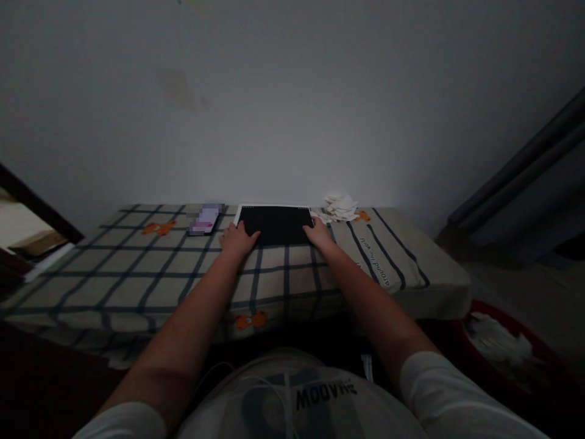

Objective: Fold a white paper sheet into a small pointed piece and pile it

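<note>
A flat black desk calendar [276, 224] with a white border lies on the cloth-covered table in front of me. Short rows of small holes or rings show at its two far corners. My left hand [238, 238] grips its left side, the thumb stretched along the near edge and the fingers partly bent over the white border. At the right side, my right hand [319, 233] holds the edge with its thumb on the black surface; its other fingers are partly hidden. Just beyond that hand sits a pile of crumpled white paper [340, 208].
A phone [206, 219] with a lilac screen lies to the left. The checked tablecloth [150, 274] hangs over the table's front edge. Behind is a bare wall [283, 110]. A red basin [543, 347] with white paper stands low at right, near a dark curtain [530, 171].
</note>
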`<state>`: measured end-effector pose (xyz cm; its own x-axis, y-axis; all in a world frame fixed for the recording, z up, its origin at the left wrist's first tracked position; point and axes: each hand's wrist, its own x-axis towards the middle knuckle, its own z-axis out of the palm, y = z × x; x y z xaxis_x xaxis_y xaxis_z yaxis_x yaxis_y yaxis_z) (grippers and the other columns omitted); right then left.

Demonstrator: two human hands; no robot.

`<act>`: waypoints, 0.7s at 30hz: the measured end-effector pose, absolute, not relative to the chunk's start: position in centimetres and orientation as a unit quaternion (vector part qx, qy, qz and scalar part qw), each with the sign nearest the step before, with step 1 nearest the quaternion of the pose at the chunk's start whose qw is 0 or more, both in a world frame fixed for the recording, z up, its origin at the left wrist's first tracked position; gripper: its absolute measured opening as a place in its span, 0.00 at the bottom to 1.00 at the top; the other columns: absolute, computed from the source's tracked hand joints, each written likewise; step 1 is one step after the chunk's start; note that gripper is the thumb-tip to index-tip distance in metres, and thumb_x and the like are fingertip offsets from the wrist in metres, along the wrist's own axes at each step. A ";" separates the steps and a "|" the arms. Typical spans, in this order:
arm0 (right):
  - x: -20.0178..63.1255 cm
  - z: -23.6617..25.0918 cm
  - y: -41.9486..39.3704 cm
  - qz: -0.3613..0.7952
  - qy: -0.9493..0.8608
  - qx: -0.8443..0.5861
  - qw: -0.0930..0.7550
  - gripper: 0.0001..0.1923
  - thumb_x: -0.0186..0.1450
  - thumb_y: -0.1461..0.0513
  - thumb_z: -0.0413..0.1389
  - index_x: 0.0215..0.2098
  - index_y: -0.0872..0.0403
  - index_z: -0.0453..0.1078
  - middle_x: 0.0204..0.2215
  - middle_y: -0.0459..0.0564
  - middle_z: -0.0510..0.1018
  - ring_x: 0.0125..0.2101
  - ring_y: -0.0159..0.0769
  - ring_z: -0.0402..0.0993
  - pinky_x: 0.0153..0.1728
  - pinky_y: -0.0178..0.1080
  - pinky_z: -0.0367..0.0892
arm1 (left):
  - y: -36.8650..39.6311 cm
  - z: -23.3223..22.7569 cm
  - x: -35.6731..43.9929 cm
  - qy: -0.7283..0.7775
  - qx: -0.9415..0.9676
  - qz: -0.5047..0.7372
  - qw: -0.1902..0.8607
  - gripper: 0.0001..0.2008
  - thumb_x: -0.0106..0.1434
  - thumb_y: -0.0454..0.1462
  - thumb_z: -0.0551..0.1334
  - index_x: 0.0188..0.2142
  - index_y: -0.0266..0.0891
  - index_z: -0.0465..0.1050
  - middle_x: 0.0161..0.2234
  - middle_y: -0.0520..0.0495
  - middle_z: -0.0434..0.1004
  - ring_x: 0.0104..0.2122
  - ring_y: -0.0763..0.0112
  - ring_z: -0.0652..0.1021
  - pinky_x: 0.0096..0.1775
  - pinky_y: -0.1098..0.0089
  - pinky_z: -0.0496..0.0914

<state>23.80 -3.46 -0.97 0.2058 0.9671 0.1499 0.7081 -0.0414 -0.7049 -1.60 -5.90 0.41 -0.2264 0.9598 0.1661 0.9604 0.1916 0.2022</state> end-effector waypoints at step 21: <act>23.2 -3.7 -3.6 0.095 -0.639 -0.670 0.367 0.21 0.62 0.62 0.59 0.54 0.51 0.75 0.55 0.58 0.77 0.58 0.54 0.67 0.60 0.58 0.60 | -6.5 -0.7 -1.5 -0.746 -0.639 -0.182 0.033 0.25 0.71 0.45 0.52 0.62 0.36 0.69 0.61 0.34 0.70 0.58 0.48 0.70 0.57 0.56 0.66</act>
<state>23.17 -3.64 -3.67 0.1658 0.9255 0.3406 0.7855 0.0849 -0.6130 -1.47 -6.49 -0.74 -0.1799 0.9422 0.2828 0.9665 0.1158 0.2291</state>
